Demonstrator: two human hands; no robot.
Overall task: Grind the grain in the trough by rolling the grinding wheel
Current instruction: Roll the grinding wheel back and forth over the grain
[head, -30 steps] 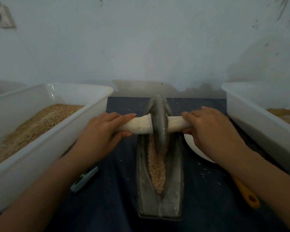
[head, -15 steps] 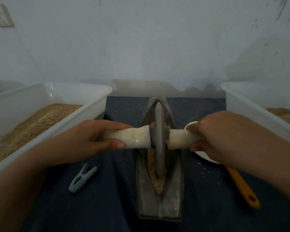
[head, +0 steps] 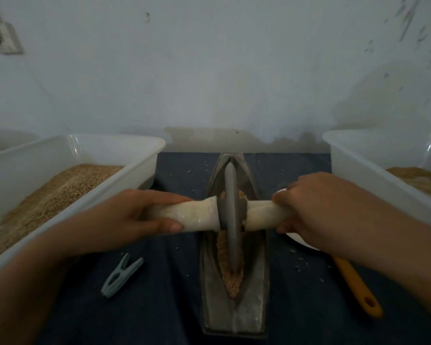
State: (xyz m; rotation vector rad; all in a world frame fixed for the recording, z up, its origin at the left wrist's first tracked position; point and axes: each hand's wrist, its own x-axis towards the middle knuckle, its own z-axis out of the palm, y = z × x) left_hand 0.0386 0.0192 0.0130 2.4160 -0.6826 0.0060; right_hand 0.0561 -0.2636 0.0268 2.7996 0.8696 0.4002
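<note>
A grey boat-shaped trough (head: 234, 314) lies lengthwise on the dark cloth in front of me, with pale grain (head: 230, 282) along its groove. The grey grinding wheel (head: 232, 215) stands on edge in the groove near the middle. A cloth-wrapped white axle (head: 199, 216) runs through it crosswise. My left hand (head: 135, 217) grips the axle's left end, thumb underneath. My right hand (head: 311, 210) grips the right end, knuckles up. The wheel hides part of the grain.
A white tub (head: 139, 168) of grain stands at the left, another white tub (head: 353, 165) at the right. A pale green clothespin (head: 121, 275) lies left of the trough. An orange-handled scoop (head: 356, 290) lies at the right, its white bowl (head: 299, 239) under my right hand. Loose grains dot the cloth.
The wheel has rolled towards me from the far end of the trough to its middle, and both hands have come back with the axle.
</note>
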